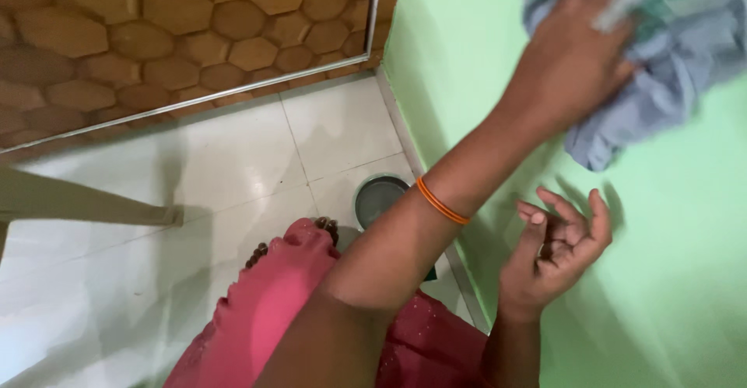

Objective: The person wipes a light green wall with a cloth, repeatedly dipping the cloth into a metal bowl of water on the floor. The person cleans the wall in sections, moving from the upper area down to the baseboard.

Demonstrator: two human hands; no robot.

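My left hand (572,57) reaches up and to the right and grips a bunched grey-blue cloth (669,77) that is pressed against a light green wall (669,279). An orange bangle (441,201) circles that wrist. My right hand (556,248) hovers lower down, close to the same wall. Its palm is turned up, its fingers are loosely curled and apart, and nothing is in it. The cloth hangs a little above the right hand without touching it.
Below me are white floor tiles (233,170) and my pink trousers (264,310) with toes (328,224) showing. A round dark metal bowl (379,198) sits on the floor by the wall's base. A brown hexagon-patterned panel (156,30) stands behind, and a beige furniture leg (85,203) is at left.
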